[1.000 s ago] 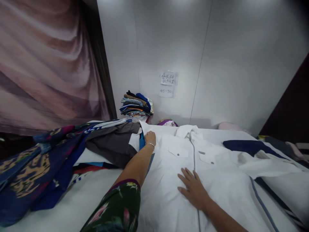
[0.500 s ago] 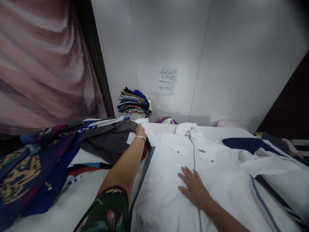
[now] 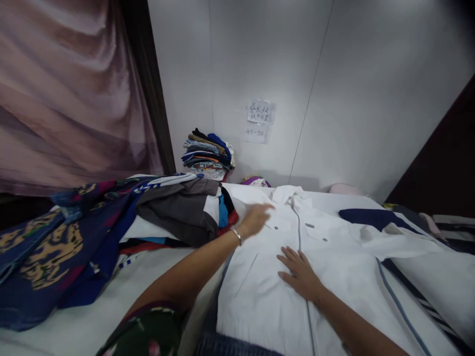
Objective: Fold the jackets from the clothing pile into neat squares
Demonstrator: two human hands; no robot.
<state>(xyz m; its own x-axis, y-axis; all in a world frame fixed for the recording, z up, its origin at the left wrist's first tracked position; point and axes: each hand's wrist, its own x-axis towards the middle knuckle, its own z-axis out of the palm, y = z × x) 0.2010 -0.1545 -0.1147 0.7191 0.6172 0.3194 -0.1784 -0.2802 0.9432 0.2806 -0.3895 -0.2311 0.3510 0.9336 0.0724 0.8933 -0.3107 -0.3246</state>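
Observation:
A white button-front shirt (image 3: pixel 267 287) with two chest pockets lies spread face up on the white table (image 3: pixel 74 326). My right hand (image 3: pixel 301 273) rests flat on its front beside the placket, fingers spread. My left hand (image 3: pixel 257 218), with a bracelet at the wrist, is over the shirt's left chest near the pocket, fingers stretched out and slightly blurred; nothing shows in it. The shirt's left sleeve now lies folded in over the body. Its right sleeve (image 3: pixel 401 242) stretches out to the right.
A heap of dark blue patterned and grey clothes (image 3: pixel 111 217) lies at the left of the table. A stack of folded garments (image 3: pixel 207 154) stands against the back wall under paper notes (image 3: pixel 260 121). A navy garment (image 3: pixel 367 217) lies at the right. A pink curtain (image 3: pixel 67 89) hangs at left.
My left hand let go of the shirt's left shoulder edge near the clothes heap and swept right onto the shirt's chest. My right hand stayed flat on the shirt front.

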